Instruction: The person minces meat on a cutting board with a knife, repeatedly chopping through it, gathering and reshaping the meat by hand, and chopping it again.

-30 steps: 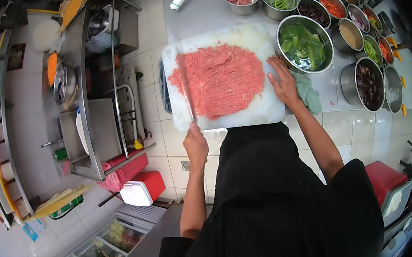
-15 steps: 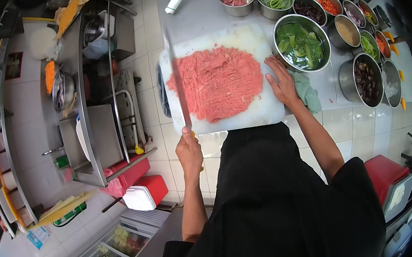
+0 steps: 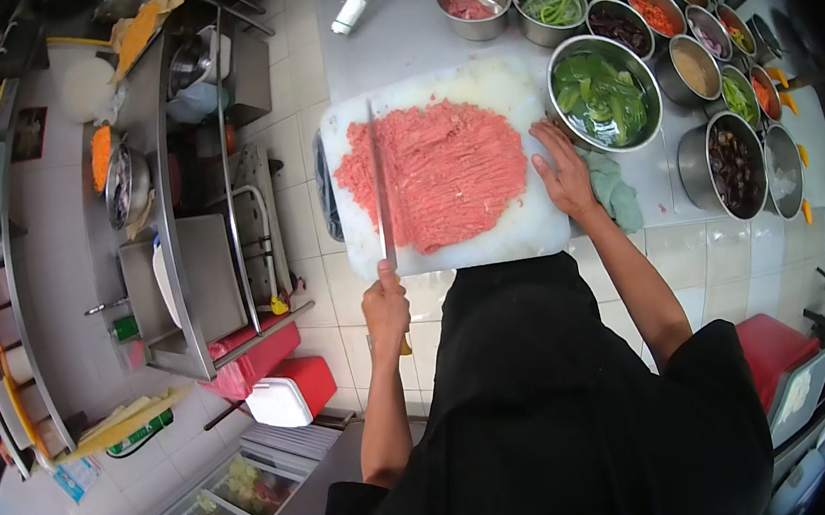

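My left hand [image 3: 386,311] is closed around the handle of a long knife [image 3: 379,186]. The blade points away from me and lies across the left part of the flattened minced meat [image 3: 454,173]. Under the meat is a white cutting board [image 3: 505,82]. With its fingers spread, my right hand [image 3: 564,169] rests at the board's right edge, holding nothing. Just beyond it stands a steel bowl of green vegetables in liquid [image 3: 602,94]. A pale green cloth [image 3: 610,188] lies beside my right wrist.
Several steel bowls of cut ingredients crowd the right of the metal table [image 3: 391,54], among them a bowl of dark pieces [image 3: 735,163]. A white-handled tool [image 3: 353,7] lies at the back left. A steel sink [image 3: 209,279] stands further left.
The knife was tilted above the meat's left edge half a second ago; now it has come down a little further right, over the meat. My right hand has stayed at the board's edge.
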Action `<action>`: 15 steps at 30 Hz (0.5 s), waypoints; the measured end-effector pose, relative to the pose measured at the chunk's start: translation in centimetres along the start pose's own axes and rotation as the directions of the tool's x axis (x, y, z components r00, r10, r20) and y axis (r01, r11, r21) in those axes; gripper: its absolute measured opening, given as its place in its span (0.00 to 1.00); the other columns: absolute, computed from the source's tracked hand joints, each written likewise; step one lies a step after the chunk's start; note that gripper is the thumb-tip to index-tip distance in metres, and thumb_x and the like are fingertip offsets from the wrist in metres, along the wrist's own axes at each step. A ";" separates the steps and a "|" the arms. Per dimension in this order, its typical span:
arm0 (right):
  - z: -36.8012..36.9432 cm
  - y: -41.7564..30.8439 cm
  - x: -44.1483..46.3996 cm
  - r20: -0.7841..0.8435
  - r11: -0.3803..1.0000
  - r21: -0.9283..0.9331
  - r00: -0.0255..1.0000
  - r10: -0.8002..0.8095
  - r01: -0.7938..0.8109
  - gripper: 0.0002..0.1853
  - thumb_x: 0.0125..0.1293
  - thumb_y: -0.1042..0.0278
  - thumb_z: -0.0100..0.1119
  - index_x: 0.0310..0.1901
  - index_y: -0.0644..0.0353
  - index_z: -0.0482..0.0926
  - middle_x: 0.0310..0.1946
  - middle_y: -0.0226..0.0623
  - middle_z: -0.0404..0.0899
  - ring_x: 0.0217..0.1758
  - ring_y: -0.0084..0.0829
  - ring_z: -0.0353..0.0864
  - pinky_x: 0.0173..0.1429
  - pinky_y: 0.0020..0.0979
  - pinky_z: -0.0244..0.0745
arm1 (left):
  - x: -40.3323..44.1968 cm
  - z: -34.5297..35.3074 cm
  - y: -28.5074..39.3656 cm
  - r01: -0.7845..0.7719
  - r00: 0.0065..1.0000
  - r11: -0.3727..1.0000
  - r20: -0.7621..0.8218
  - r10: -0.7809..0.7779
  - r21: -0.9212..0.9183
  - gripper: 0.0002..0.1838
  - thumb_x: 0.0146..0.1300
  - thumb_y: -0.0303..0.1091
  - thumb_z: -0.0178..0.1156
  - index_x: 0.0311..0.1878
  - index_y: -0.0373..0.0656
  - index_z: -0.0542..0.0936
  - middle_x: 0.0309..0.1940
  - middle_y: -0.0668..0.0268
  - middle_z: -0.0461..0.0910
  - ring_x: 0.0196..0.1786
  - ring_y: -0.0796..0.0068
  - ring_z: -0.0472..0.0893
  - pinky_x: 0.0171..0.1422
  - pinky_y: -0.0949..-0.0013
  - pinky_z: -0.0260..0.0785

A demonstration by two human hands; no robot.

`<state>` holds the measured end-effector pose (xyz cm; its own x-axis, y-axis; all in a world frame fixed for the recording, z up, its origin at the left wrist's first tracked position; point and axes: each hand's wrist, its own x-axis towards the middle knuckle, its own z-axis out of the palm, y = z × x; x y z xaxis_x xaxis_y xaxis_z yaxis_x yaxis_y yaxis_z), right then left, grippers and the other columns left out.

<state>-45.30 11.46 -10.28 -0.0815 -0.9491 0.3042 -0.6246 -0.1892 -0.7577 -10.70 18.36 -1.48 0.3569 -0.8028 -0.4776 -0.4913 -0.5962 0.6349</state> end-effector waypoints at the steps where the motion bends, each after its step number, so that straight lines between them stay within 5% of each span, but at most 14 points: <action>1: -0.1 -0.1 -0.6 0.005 1.000 0.003 1.000 0.000 0.000 0.23 0.74 0.59 0.54 0.66 0.62 0.73 0.67 0.48 0.72 0.75 0.48 0.65 0.78 0.42 0.58 | -1.9 -0.8 1.6 0.072 0.997 0.996 0.002 -0.072 -0.052 0.38 0.73 0.70 0.42 0.22 0.42 0.71 0.11 0.73 0.64 0.12 0.80 0.64 0.15 0.70 0.55; 5: -0.2 -0.1 0.0 0.009 1.000 0.005 1.000 -0.017 0.017 0.23 0.74 0.60 0.54 0.66 0.62 0.73 0.67 0.49 0.72 0.75 0.48 0.66 0.78 0.42 0.59 | -2.0 2.6 -0.4 -0.364 0.919 0.907 -0.240 0.313 -0.212 0.38 0.75 0.67 0.42 0.23 0.41 0.72 0.12 0.70 0.66 0.15 0.79 0.68 0.19 0.71 0.59; 6: -0.1 0.1 0.0 0.005 1.000 -0.004 1.000 -0.012 0.012 0.23 0.74 0.60 0.54 0.66 0.62 0.73 0.67 0.49 0.72 0.75 0.48 0.66 0.77 0.43 0.59 | -1.2 2.9 -1.2 -0.360 0.921 0.930 -0.131 0.367 0.077 0.38 0.76 0.66 0.41 0.22 0.40 0.72 0.13 0.68 0.67 0.17 0.78 0.71 0.21 0.71 0.61; 7: 0.1 0.1 0.1 0.003 1.000 -0.014 1.000 -0.003 0.003 0.23 0.74 0.60 0.54 0.66 0.62 0.73 0.67 0.49 0.72 0.75 0.48 0.66 0.77 0.43 0.59 | 0.2 3.1 -1.7 -0.117 0.993 0.965 0.042 0.110 0.236 0.39 0.76 0.65 0.40 0.21 0.38 0.73 0.13 0.68 0.68 0.17 0.78 0.71 0.21 0.70 0.61; 9: 0.3 0.6 0.7 -0.013 1.000 -0.016 1.000 -0.016 0.016 0.23 0.74 0.60 0.54 0.66 0.62 0.73 0.67 0.49 0.72 0.75 0.49 0.66 0.77 0.43 0.59 | -0.5 1.8 -0.2 0.033 0.995 0.996 0.091 -0.040 0.081 0.39 0.76 0.66 0.40 0.22 0.38 0.73 0.13 0.69 0.68 0.16 0.79 0.70 0.20 0.70 0.60; 11: 0.4 -0.1 -1.9 0.022 1.000 -0.001 1.000 0.011 -0.011 0.23 0.74 0.61 0.54 0.65 0.62 0.73 0.67 0.50 0.72 0.74 0.49 0.66 0.77 0.43 0.59 | -3.4 -0.3 3.7 0.021 0.999 0.998 0.043 -0.023 0.051 0.38 0.78 0.61 0.41 0.27 0.32 0.77 0.18 0.60 0.74 0.23 0.71 0.73 0.31 0.60 0.67; 12: 0.3 -0.1 -0.9 0.005 1.000 0.002 1.000 -0.002 0.002 0.23 0.74 0.61 0.54 0.65 0.62 0.73 0.67 0.50 0.72 0.74 0.49 0.66 0.77 0.43 0.59 | -4.0 -0.2 4.1 -0.086 0.996 0.996 -0.026 0.085 -0.036 0.38 0.79 0.60 0.39 0.28 0.32 0.77 0.18 0.63 0.73 0.23 0.76 0.72 0.29 0.63 0.65; 15: -0.2 -0.1 0.3 -0.002 0.999 0.014 0.999 -0.033 0.033 0.23 0.74 0.61 0.54 0.65 0.63 0.73 0.67 0.49 0.72 0.74 0.49 0.66 0.77 0.43 0.59 | -2.5 2.4 0.6 -0.272 0.957 0.959 -0.121 0.262 -0.074 0.37 0.79 0.57 0.38 0.29 0.31 0.78 0.20 0.57 0.76 0.24 0.68 0.76 0.32 0.59 0.68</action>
<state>-45.40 11.25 -10.05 -0.0622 -0.9420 0.3298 -0.6158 -0.2238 -0.7554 -13.84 20.06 -1.36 0.3091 -0.9259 -0.2170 -0.5097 -0.3539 0.7842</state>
